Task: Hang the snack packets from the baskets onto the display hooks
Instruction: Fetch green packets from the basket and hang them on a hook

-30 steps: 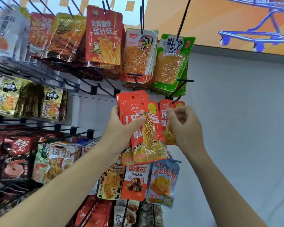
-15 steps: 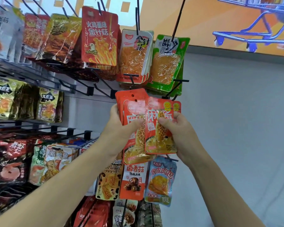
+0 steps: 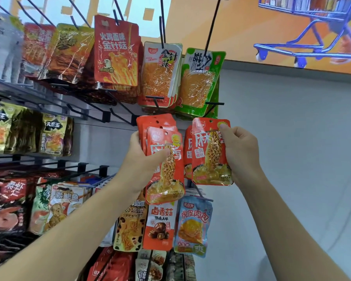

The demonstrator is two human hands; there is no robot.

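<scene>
**A:** Right hand [image 3: 241, 153] is pinching a single orange-red foil snack packet [image 3: 209, 159] by its top right corner, thumb in front. It's holding the packet upright just below the black wire hook w/ the crossbar tip [image 3: 214, 103].

**B:** And the left hand [image 3: 144, 165] is gripping a fanned stack of matching orange-red packets [image 3: 170, 179], thumb clamped across the front, just left of the single one.

**A:** Here's what I'm worrying about. The hang hole is sitting small near the top edge, and the pinch is way off at the corner. The packet is free to swing, so the hole could be sliding past the hook tip.

**B:** Agreed. I also can't tell exactly where that tip is ending. The green clear-window packets [image 3: 199, 82] hanging above are crowding it from the top.

**A:** Another orange-red packet [image 3: 187, 153] looks to be hanging right behind the one in hand, touching or v. close. Pushing in hard could be shoving it back or snagging it.

**B:** Then there's the stack on the left. It's fanning out w/ edges staggered, and the hand is only wrapping the upper part. If all the attention is going right, the front packets could be slipping loose.

**A:** And dropping past the pale blue packet [image 3: 193, 226] hanging below, prob. to the floor.

**B:** So a slow, square approach is looking like the safe call.
</scene>
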